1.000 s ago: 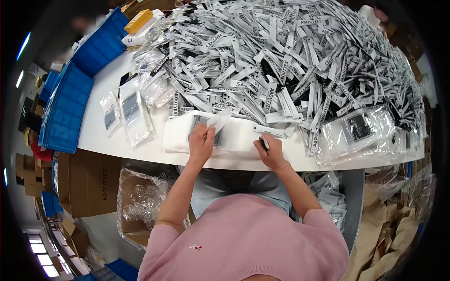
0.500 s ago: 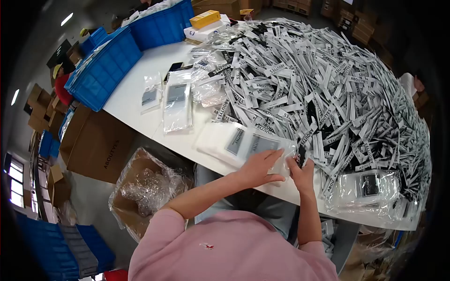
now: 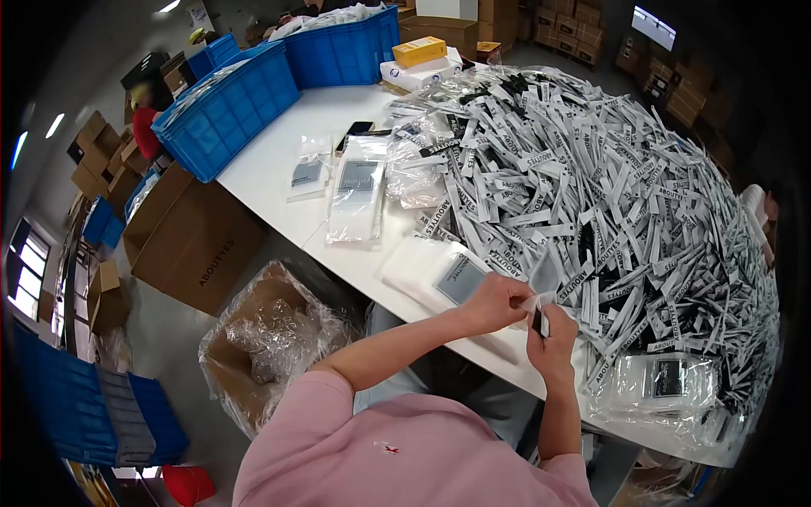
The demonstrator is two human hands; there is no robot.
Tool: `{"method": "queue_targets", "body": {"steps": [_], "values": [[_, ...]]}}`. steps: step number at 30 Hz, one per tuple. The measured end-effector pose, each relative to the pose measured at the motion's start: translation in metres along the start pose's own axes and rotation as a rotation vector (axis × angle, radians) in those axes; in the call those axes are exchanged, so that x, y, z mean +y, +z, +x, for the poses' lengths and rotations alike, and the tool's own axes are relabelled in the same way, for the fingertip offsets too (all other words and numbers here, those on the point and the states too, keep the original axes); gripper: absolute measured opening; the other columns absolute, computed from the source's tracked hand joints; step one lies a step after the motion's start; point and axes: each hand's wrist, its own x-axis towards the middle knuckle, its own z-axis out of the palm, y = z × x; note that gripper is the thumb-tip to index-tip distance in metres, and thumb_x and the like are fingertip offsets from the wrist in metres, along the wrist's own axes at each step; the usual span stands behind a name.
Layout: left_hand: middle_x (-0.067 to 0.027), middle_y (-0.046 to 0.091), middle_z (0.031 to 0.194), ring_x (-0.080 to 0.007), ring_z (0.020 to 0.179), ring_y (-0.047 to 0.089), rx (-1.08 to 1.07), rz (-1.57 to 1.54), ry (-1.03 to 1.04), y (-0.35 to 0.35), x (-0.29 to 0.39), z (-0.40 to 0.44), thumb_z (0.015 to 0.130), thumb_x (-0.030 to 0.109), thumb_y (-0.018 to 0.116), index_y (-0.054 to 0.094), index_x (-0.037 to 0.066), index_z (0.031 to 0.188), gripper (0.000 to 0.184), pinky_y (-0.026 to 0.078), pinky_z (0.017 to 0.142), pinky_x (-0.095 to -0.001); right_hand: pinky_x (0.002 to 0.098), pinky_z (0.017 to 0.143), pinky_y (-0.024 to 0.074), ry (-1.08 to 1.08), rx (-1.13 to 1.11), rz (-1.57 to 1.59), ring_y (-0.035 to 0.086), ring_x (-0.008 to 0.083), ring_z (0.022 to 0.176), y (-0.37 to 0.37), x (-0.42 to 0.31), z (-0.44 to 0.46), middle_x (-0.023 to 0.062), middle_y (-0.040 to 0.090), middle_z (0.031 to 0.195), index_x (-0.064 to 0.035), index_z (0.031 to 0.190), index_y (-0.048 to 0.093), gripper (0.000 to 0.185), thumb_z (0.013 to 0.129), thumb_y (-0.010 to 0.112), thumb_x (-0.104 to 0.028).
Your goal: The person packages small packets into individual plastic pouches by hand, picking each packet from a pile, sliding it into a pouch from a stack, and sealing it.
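Observation:
Near the table's front edge, my left hand pinches the edge of a translucent plastic bag. My right hand is closed beside it, with a small black-and-white item between thumb and fingers, at the bag's edge. Left of my hands lies a stack of frosted bags with a grey label. Beyond my hands spreads a large heap of white and black strips printed ABOUTYES. A pack of clear bags with a black label lies to the right.
Blue crates, a phone, a yellow box and more bag packs are on the table. A carton and a plastic-lined box stand below. A person in red is at the far left; another is partly visible at right.
The camera view has turned. My hands, which were apart a second ago, have come together. A bag is now lifted off the stack between them, with my left hand pinching it.

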Motion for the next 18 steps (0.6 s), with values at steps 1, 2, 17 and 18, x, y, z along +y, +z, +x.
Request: {"method": "queue_targets", "body": {"steps": [1, 2, 17, 18], "values": [[-0.0048, 0.056, 0.062, -0.0105, 0.054, 0.051, 0.137, -0.016, 0.125, -0.001, -0.005, 0.006, 0.065, -0.003, 0.062, 0.065, 0.002, 0.08, 0.016, 0.044, 0.052, -0.0229, 0.0372, 0.049, 0.0396, -0.027, -0.034, -0.04, 0.052, 0.0352, 0.058, -0.001, -0.006, 0.002, 0.0147, 0.05, 0.066, -0.0011, 0.077, 0.051, 0.013, 0.065, 0.056, 0.001], [-0.0047, 0.056, 0.062, -0.0121, 0.052, 0.049, 0.272, -0.032, 0.243, 0.0, -0.01, 0.008, 0.062, -0.004, 0.063, 0.066, 0.002, 0.08, 0.019, 0.043, 0.051, -0.0234, 0.037, 0.049, 0.04, -0.075, -0.027, -0.035, 0.051, 0.0337, 0.056, 0.002, -0.011, 0.004, 0.0137, 0.05, 0.065, -0.0018, 0.076, 0.051, 0.015, 0.064, 0.058, 0.001], [-0.0024, 0.046, 0.06, -0.0208, 0.05, 0.051, 0.523, 0.546, 0.494, -0.021, 0.025, 0.026, 0.059, 0.005, 0.06, 0.055, 0.017, 0.117, 0.06, 0.041, 0.043, -0.0317, 0.0379, 0.076, 0.0408, 0.126, 0.148, -0.087, 0.052, 0.0328, 0.086, 0.015, 0.008, 0.018, 0.0216, 0.053, 0.098, 0.004, 0.108, 0.046, 0.034, 0.082, 0.056, -0.015], [-0.0042, 0.048, 0.063, -0.0228, 0.055, 0.053, 0.497, 0.489, 0.478, -0.019, 0.028, 0.022, 0.06, 0.006, 0.061, 0.054, 0.017, 0.117, 0.058, 0.042, 0.046, -0.0336, 0.0371, 0.084, 0.04, 0.201, -0.002, -0.096, 0.051, 0.0321, 0.091, 0.015, 0.009, 0.013, 0.0204, 0.053, 0.101, 0.0038, 0.112, 0.046, 0.035, 0.083, 0.052, -0.015]]}}
